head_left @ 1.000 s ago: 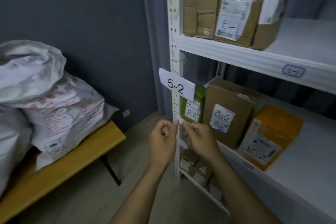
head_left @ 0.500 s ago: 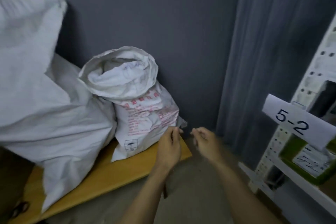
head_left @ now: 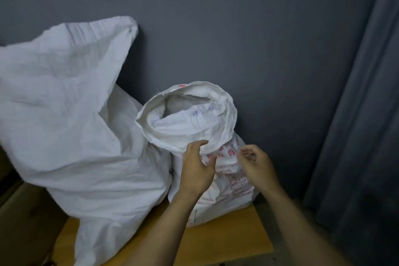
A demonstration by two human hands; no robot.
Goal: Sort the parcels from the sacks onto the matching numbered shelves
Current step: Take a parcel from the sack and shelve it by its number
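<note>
HANDS: your left hand [head_left: 197, 168] spread, right hand [head_left: 257, 166] loosely curled, both empty | TARGET: printed sack [head_left: 190, 129] just beyond them, parcels hidden inside | RISK: tugging its rolled rim may tip it off the bench [head_left: 228, 242] end by your right wrist.

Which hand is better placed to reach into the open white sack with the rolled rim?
Left. The left hand is spread open, its thumb right at the rolled rim of the white woven sack with red print; the right hand is farther from the mouth, fingers loosely curled.
</note>
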